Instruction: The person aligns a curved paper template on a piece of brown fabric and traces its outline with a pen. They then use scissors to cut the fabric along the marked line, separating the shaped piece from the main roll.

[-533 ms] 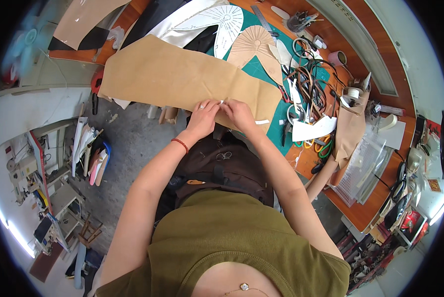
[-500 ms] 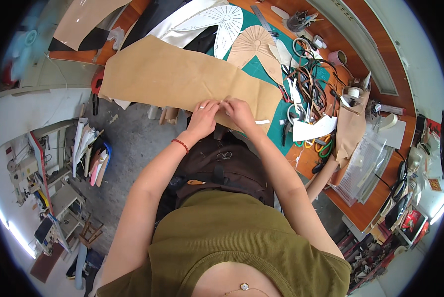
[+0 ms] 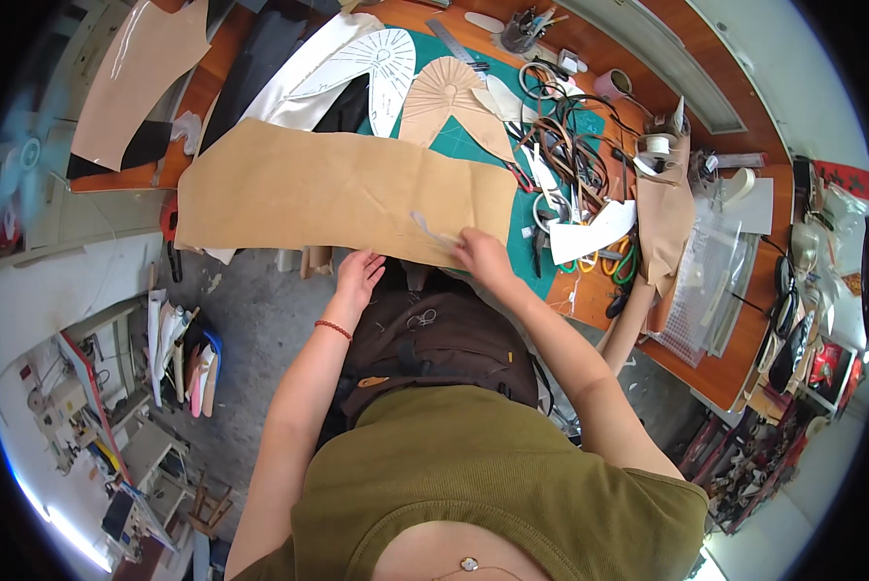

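Note:
A large tan sheet of leather or paper lies across the near side of the workbench, its lower edge hanging toward my lap. My right hand is closed at the sheet's lower right part, pinching a thin whitish strip, which is smeared by motion. Just below the lower edge, my left hand is open with its fingers loosely apart, and nothing shows in it. Behind the sheet are a fan-shaped tan piece with pleat lines and a white paper pattern of similar shape.
On the green cutting mat lie tangled cords and straps, scissors with green and orange handles and a white offcut. A pen holder stands at the back. Rolled material lies at right.
My hands have come apart. The left has dropped below the sheet's edge and opened; the right now holds a whitish strip. A white strip formerly on the sheet's right no longer shows there.

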Demonstrator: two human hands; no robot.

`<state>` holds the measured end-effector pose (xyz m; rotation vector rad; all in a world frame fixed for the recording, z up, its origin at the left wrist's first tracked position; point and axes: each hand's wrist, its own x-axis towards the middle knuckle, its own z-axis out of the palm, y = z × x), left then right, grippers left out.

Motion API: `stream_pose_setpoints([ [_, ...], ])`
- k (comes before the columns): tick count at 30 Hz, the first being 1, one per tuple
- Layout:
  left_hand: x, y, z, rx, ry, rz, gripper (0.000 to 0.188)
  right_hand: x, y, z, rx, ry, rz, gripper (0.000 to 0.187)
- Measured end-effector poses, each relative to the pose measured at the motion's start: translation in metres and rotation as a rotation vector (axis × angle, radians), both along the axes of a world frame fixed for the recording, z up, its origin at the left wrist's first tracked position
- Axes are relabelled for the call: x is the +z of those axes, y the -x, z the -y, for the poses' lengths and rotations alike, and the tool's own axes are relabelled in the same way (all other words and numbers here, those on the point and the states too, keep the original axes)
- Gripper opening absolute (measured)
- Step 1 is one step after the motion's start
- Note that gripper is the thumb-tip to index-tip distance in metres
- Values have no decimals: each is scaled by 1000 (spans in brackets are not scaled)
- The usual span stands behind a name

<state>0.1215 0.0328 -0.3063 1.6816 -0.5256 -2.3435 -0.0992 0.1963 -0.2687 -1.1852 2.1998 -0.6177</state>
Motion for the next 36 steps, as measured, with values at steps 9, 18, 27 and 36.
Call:
stream_pose_setpoints([
  [9, 0, 6, 6, 88, -11, -77, 17, 27, 87, 6, -507, 479, -104, 32],
  [18, 17, 34, -23, 26, -175, -257, 24, 9, 98, -200, -1033, 227, -22, 15],
  [27, 36, 45, -28, -94, -3, -152, 27, -8, 121, -251, -990, 158, -440, 12],
  [36, 25, 42, -36, -145, -188, -205, 27, -15, 118, -217, -959, 58, -83, 16],
])
